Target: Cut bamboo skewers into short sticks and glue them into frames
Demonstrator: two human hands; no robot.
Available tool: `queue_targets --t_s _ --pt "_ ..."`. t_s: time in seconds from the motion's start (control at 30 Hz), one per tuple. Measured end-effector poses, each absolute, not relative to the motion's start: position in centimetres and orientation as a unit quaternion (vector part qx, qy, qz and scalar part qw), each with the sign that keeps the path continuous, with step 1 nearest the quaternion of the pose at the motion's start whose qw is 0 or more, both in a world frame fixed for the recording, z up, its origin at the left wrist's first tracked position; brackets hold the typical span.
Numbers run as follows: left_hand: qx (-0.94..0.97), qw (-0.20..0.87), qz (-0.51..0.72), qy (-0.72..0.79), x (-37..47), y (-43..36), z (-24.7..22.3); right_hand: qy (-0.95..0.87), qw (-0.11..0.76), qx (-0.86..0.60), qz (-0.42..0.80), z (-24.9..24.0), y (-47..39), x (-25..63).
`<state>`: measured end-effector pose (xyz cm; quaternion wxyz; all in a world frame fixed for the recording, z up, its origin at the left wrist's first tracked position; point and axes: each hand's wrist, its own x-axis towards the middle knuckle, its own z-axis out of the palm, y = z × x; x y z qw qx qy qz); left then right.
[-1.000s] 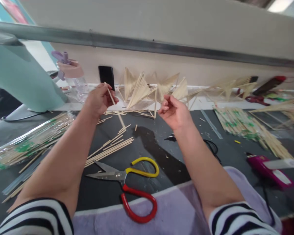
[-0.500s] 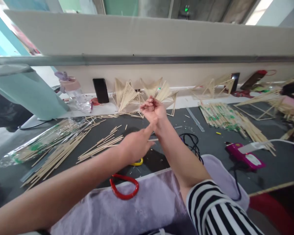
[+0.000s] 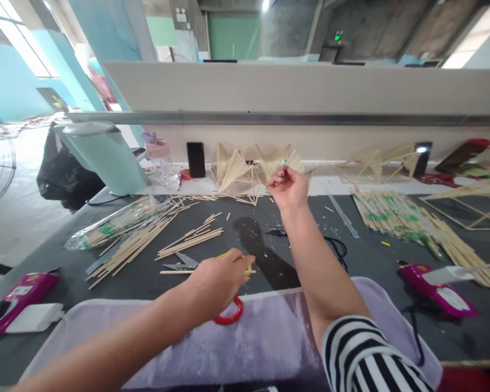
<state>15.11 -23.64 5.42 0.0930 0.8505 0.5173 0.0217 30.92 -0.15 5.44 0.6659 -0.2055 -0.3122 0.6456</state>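
Observation:
My left hand is low over the near side of the table, fingers closed round a thin wooden stick that shows on both sides of it. Beneath that hand lie scissors, blades pointing left, with a yellow loop and a red loop partly covered. My right hand is raised in front of the stick models, palm turned up and fingers curled together. Whether anything small is between those fingertips is not visible. Fan-shaped stick models stand behind it.
Loose sticks and a plastic-wrapped bundle lie left; more packed sticks lie right. Magenta devices with cables sit at both sides. A phone, a bottle and a lilac cloth are also there.
My left hand has come away from my right wrist, moving down over the scissors with the stick. My right hand stays raised with curled fingers. The view has swung left.

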Motion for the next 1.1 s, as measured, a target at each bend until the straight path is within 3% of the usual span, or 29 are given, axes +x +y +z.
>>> queue_targets --t_s 0.13,0.3,0.47,0.67,1.1 --pt "0.811 0.014 0.071 0.58 10.7 -24.6 3.3 -0.417 0.665 -0.357 0.506 3.3 1.9 29.1" --pt "0.774 -0.063 0.153 0.611 6.7 -24.3 0.5 -0.552 0.558 -0.487 0.383 0.6 5.2 26.1" --pt "0.734 -0.059 0.197 0.648 4.4 -24.3 -1.1 -0.584 0.544 -0.419 0.432 -0.3 7.1 24.5" --pt "0.689 -0.034 0.205 0.694 3.2 -24.5 -1.2 -0.542 0.615 -0.336 0.463 0.4 6.4 23.7" --pt "0.678 -0.026 0.184 0.712 3.7 -24.7 -1.0 -0.523 0.614 -0.289 0.517 1.9 -3.6 24.2"
